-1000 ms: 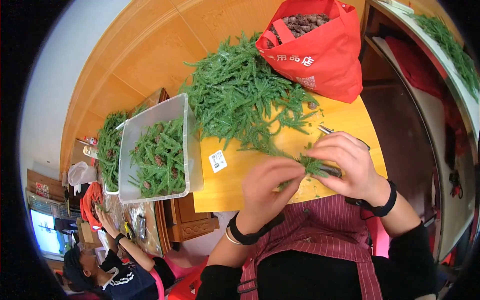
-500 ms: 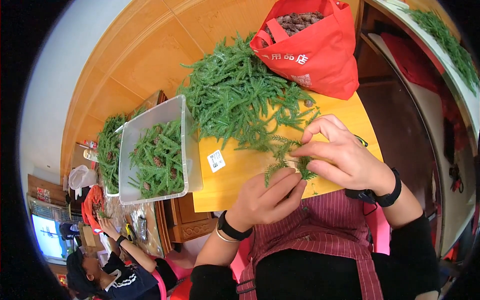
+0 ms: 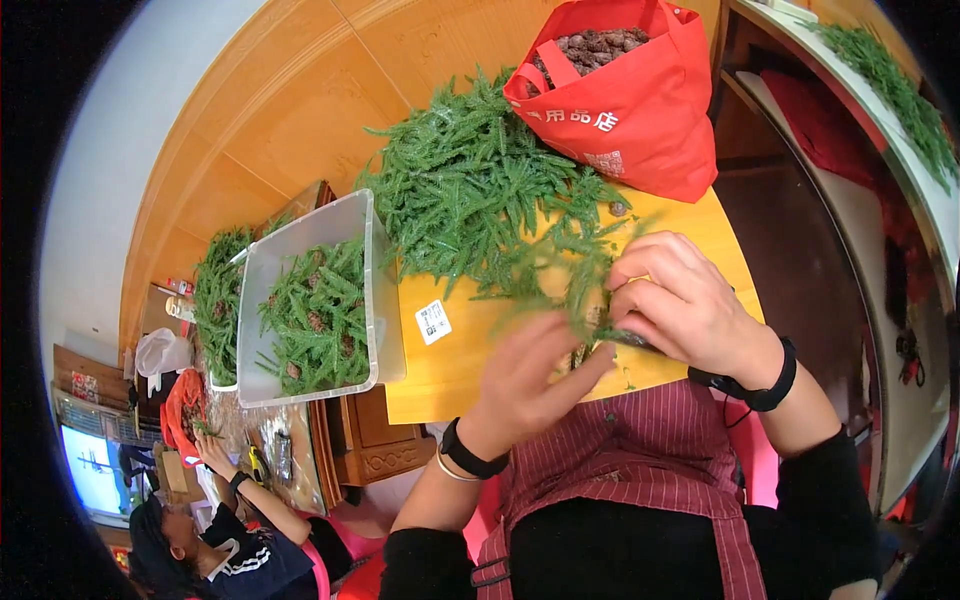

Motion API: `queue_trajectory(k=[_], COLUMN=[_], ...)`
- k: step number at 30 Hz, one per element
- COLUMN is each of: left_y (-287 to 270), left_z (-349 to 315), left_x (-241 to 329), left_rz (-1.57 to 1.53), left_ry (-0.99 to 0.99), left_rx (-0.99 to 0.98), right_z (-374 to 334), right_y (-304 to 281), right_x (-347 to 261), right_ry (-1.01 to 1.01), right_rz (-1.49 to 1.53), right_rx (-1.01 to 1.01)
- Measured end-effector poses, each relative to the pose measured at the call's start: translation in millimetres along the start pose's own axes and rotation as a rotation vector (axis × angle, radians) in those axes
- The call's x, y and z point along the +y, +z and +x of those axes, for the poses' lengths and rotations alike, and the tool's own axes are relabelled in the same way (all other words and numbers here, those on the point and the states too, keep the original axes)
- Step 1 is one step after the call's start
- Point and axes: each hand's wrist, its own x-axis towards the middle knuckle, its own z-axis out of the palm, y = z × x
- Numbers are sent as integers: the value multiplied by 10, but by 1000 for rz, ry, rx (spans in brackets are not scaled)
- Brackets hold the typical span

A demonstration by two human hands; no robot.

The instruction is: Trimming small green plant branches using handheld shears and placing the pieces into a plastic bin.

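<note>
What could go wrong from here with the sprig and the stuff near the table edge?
The right hand pinches a green sprig while the left hand is blurred mid-motion; loose needles may drop off the yellow table near its edge. The clear bin overhangs that table's side and might tip if bumped.

Single head-worn fisheye, looking steeply down, close over the yellow worktop (image 3: 470,370). Wearer's forearms enter from 6 o'clock; edges bend toward the dark rim.
</note>
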Motion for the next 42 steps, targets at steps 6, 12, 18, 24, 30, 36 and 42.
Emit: queue_trajectory(k=[6, 12, 18, 24, 30, 36, 42], left_y=[136, 258, 305, 349, 363, 403, 501], left_z=[118, 81, 137, 181, 199, 164, 113], left_x=[187, 146, 227, 297, 264, 273, 230], left_rz=[-1115, -1400, -1585, -1583, -1813, -1849, -2058], left_ry=[-1102, -1181, -1184, -1162, -1277, -1385, -1355], left_rx=[414, 103, 343, 513, 602, 627, 652], right_z=[-27, -104, -245, -371, -354, -366, -361], right_y=[1, -15, -2, 142, 182, 254, 290], right_x=[-31, -55, -87, -106, -132, -136, -132], right_ry=[-89, -97, -56, 25, 45, 74, 59], right_rz=[-190, -178, -215, -153, -97, -83, -57], right_rx=[27, -2, 192, 322, 347, 358, 307])
